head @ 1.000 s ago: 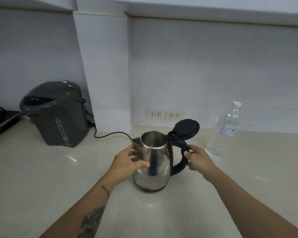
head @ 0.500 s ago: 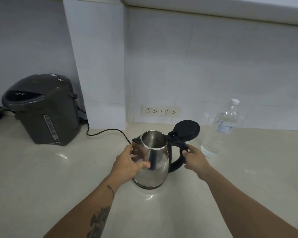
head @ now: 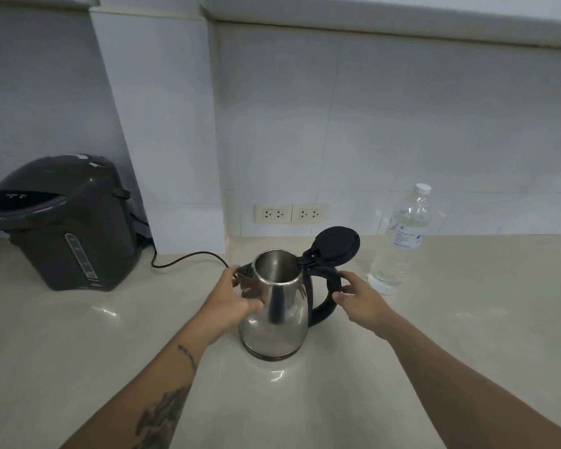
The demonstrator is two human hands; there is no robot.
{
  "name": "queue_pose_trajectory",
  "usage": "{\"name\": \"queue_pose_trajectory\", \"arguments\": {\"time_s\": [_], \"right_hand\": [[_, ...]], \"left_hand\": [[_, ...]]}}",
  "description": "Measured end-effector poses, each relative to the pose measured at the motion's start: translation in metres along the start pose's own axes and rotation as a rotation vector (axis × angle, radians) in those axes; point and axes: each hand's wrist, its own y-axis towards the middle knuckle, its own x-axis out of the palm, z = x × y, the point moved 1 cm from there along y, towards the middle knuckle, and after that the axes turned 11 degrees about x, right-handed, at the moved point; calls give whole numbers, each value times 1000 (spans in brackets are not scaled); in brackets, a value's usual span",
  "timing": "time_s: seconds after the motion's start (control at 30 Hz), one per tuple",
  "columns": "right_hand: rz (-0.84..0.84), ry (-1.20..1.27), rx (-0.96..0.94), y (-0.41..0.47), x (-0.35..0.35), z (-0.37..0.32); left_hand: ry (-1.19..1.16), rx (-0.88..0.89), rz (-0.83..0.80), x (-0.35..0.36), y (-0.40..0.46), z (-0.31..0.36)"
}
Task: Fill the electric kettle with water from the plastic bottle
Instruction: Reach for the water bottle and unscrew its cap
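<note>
The stainless steel electric kettle [head: 279,319] stands upright on the pale counter [head: 78,358], its black lid [head: 336,243] flipped open and its inside visible. My left hand [head: 230,296] is wrapped against the kettle's left side by the spout, thumb across the front. My right hand [head: 360,296] pinches the black handle [head: 324,311] with its fingertips. The clear plastic bottle [head: 402,241] holds water and stands upright to the right of the kettle, a short way beyond my right hand, with its white cap [head: 423,188] on.
A dark grey hot-water pot [head: 65,222] sits at the back left, and its black cord [head: 188,256] runs along the counter toward the kettle's spout. Two wall sockets [head: 290,214] sit behind the kettle. A white pillar and wall close off the back.
My view has shifted, so the hot-water pot sits further left in frame. Kettle, bottle and both hands keep nearly the same pose; my right fingers sit a little looser on the handle.
</note>
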Motion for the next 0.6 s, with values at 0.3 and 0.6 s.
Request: {"name": "queue_pose_trajectory", "arguments": {"time_s": [0.3, 0.6], "right_hand": [[139, -42, -104, -16, -95, -21], [359, -165, -183, 4, -205, -50]], "left_hand": [[91, 325, 113, -7, 23, 105], [81, 562, -76, 89, 42, 195]]}}
